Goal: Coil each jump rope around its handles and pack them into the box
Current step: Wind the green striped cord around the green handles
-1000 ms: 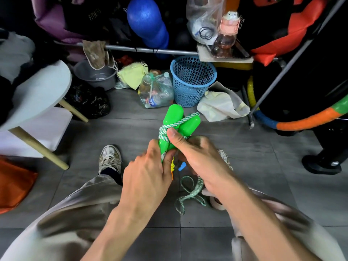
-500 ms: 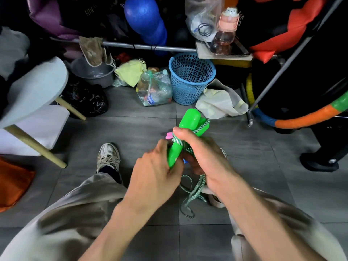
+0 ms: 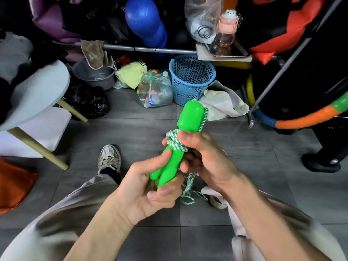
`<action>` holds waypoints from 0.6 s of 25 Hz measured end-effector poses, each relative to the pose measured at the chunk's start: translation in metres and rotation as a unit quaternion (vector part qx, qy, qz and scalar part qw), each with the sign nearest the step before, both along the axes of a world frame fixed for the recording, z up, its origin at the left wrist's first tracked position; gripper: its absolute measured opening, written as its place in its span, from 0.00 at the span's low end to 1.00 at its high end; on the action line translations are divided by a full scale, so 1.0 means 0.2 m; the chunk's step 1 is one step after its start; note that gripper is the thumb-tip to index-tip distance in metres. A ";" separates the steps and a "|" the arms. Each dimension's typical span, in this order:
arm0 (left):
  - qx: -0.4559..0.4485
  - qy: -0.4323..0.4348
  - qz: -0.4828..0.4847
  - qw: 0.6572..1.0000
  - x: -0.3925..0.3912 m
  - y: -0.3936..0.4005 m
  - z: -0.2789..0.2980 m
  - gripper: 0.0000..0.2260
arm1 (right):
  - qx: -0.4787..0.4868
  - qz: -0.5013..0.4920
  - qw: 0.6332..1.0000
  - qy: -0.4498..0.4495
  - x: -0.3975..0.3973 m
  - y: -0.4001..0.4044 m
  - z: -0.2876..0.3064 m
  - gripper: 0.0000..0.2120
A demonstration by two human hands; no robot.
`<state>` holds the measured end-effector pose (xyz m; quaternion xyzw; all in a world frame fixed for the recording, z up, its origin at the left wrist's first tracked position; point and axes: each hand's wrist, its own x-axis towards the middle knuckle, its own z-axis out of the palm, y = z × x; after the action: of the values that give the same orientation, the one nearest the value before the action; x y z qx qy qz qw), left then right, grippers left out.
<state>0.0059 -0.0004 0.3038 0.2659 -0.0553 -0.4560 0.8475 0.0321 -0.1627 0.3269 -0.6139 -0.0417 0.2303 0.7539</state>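
Rope feel: I am judging the green-and-white rope [image 3: 176, 143] to be soft and floppy, so it may slip loose (pinching the wraps should help).
Handles feel: the green handles [image 3: 178, 146] are looking hard, smooth and light.
Left hand [image 3: 150, 191]: I am gripping the handles' lower ends.
Right hand [image 3: 205, 157]: my thumb is pressing the wraps, fingers curling behind.
Loose rope: it is hanging below my hands, toward the floor [image 3: 131, 129].
Box: I am not seeing it.

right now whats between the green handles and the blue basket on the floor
In the head view, nothing stands between the green handles and the blue basket: only bare grey floor tile shows in that stretch.
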 end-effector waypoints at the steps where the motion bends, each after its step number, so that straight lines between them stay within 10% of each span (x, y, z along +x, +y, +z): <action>1: -0.018 -0.005 -0.013 1.000 0.00 0.00 0.00 0.15 | 0.021 0.015 1.000 -0.014 0.00 -0.01 0.00 0.26; 9: 0.308 -0.170 0.212 0.912 0.02 0.01 0.03 0.16 | -0.109 0.015 0.991 -0.077 0.05 0.01 -0.03 0.28; 15: 0.603 -0.387 0.294 0.633 0.01 -0.01 -0.01 0.18 | -0.223 -0.001 0.972 -0.076 0.05 0.03 -0.06 0.22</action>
<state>0.0072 -0.0033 0.3014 0.8718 -0.0096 0.0298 0.4888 0.0419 -0.1560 0.3146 -0.7822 -0.0459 0.1856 0.5929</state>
